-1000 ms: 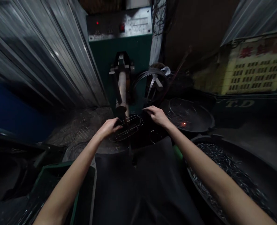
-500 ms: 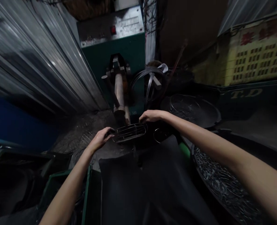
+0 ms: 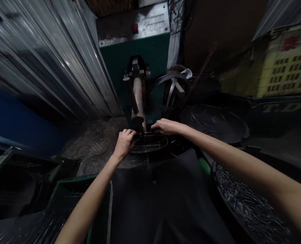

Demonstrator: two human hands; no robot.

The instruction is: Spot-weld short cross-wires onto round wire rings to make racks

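A shallow oval wire basket (image 3: 150, 147) with thin parallel wires is held under the end of a spot-welder-like machine's arm (image 3: 138, 101). The fingers of my left hand (image 3: 125, 142) are closed around its left end. My right hand (image 3: 164, 126) is pinched at the far rim, just right of the machine's lower rod (image 3: 144, 125). Its fingertips are in shadow, so any small piece between them is hidden. The basket's far rim lies against or very close to the rod's tip; I cannot tell which.
The machine's green cabinet (image 3: 114, 61) has a red switch (image 3: 135, 28). A wire coil (image 3: 169, 79) hangs to its right. A large tub of metal hooks or rings (image 3: 247, 200) stands at right, a green crate (image 3: 63, 184) at left. Wire pieces (image 3: 99, 145) lie on the floor.
The basket has tilted and come closer under the machine's arm. My left hand has moved right with it, and my right hand now sits at its far rim. The view has shifted slightly.
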